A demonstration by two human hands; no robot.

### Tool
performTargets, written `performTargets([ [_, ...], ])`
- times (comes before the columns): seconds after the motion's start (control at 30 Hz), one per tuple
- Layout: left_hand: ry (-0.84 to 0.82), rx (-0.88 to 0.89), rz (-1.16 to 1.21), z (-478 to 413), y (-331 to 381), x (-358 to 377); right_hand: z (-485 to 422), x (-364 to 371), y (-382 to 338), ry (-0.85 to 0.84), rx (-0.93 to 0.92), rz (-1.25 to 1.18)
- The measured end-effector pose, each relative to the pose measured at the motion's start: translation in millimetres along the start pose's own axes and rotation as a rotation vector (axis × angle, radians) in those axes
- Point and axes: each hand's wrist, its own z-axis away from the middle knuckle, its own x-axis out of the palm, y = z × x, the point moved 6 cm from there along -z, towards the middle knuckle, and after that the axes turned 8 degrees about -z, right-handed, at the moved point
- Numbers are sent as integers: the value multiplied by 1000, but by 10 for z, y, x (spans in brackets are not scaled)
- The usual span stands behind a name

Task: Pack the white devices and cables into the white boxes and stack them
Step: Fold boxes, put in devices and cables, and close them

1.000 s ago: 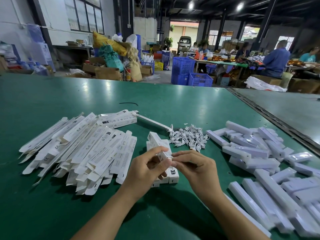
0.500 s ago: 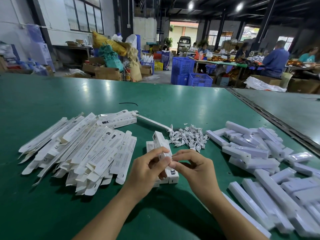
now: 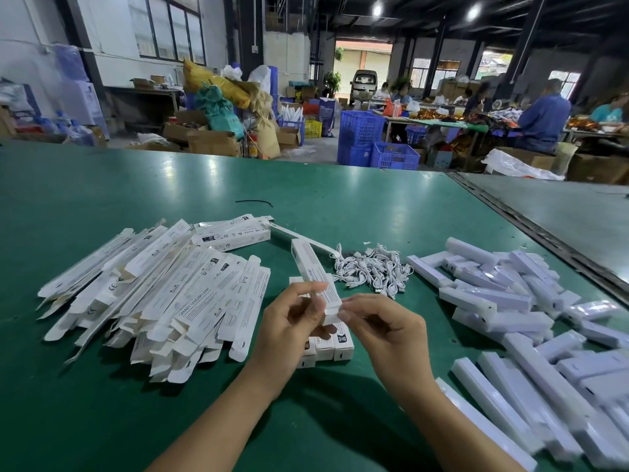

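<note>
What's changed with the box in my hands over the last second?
The held white box has lifted slightly, its far end tipping up above the packed boxes. The left hand still grips its near end; the right hand still pinches the end there. Flat boxes, cables and devices stayed put.

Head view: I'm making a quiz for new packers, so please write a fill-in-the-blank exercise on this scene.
The left hand and right hand together hold one white ____.
The flat boxes lie piled on the person's ____ side.
The white cables lie heaped on a ____ table.
The white devices are piled on the person's ____ side.
Missing words: box, left, green, right.
</note>
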Motion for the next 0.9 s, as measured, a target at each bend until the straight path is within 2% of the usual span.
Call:
performTargets([
  [0.1,9,-8,16,-1,-15,-17,-7,15,-25,-27,-63,83],
  [0.37,-81,-8,9,2,39,57,32,-7,22,60,58,-7],
  [0.63,-29,41,-103,-20,14,29,23,15,25,27,5,72],
  [0.9,-47,63,-153,7,37,77,-4,45,90,-37,113,-34],
])
